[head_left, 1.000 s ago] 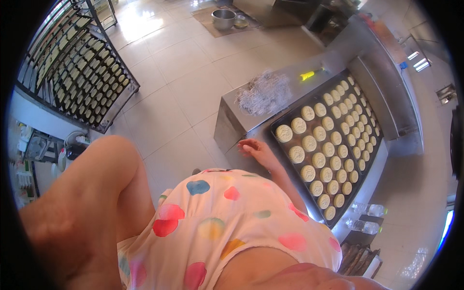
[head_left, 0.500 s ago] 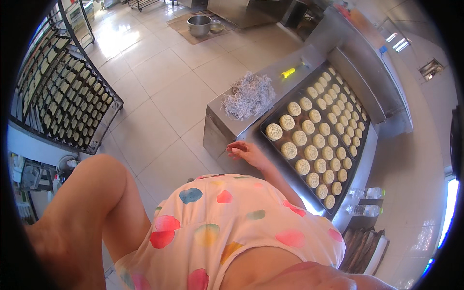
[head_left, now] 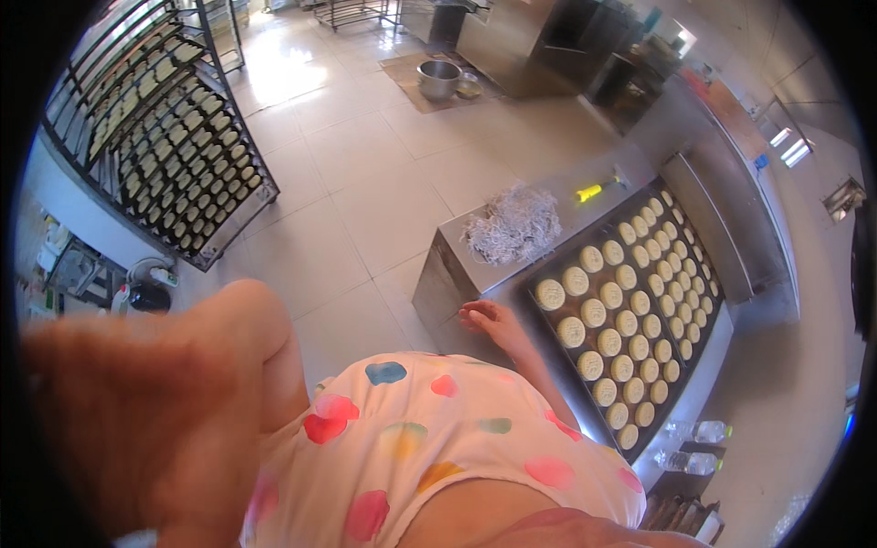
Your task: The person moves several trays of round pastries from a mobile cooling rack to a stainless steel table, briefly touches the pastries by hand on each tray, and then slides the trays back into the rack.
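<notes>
My right hand hangs beside the metal counter, fingers loosely bent and apart, with nothing in them. Just beyond it, dark baking trays carry rows of round, pale pastries with patterned tops. A bent left arm fills the lower left; my left hand is very close and smeared by motion, so its fingers cannot be made out. On the counter lie a heap of silvery-grey shreds and a tool with a yellow handle.
A tall black rack at the left bears trays of pale pieces. A metal pot stands on a brown mat on the tiled floor. Clear plastic bottles lie past the trays' near end.
My left hand has come up closer, now large and blurred at the lower left. The view has shifted, so counter and rack appear further right. My right hand stays beside the counter, empty.
</notes>
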Demonstrator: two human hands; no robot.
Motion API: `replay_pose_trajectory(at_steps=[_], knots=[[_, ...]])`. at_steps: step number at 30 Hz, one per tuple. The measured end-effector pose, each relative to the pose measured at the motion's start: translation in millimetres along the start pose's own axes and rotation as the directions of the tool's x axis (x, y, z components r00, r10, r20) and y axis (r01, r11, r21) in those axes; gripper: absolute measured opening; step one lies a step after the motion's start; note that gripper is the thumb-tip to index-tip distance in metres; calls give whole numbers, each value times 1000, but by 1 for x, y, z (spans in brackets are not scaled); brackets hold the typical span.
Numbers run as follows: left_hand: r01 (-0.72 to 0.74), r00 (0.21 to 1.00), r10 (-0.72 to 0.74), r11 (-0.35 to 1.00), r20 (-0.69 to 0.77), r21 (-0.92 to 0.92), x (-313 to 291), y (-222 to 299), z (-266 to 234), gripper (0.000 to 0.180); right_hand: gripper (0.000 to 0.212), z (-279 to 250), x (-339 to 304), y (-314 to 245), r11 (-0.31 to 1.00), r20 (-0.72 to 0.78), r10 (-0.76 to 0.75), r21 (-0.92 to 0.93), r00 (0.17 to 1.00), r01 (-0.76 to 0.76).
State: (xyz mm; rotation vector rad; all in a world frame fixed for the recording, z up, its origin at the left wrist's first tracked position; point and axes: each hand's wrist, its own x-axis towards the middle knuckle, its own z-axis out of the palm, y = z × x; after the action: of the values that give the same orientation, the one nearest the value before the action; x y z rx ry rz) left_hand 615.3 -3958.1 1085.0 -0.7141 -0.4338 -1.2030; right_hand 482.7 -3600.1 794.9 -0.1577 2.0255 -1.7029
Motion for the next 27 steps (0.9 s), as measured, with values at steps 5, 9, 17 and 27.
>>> replay_pose_trajectory(at_steps=[5,9,17,27], knots=[[24,822,-323,842,469,538,-75,-72,-48,13,30,0,6,3,998,15,29,50,999,-30],[526,84,-983,182,162,831,-189,-104,-127,16,30,0,11,-2,998,88,-23,64,996,18],[-234,-790,-607,159,-92,959,-293,-34,-233,43,31,9,50,-22,991,241,21,124,970,-52],[-70,-718,-692,177,74,982,-288,-109,-292,36,28,74,153,-61,989,260,50,120,964,-84]])
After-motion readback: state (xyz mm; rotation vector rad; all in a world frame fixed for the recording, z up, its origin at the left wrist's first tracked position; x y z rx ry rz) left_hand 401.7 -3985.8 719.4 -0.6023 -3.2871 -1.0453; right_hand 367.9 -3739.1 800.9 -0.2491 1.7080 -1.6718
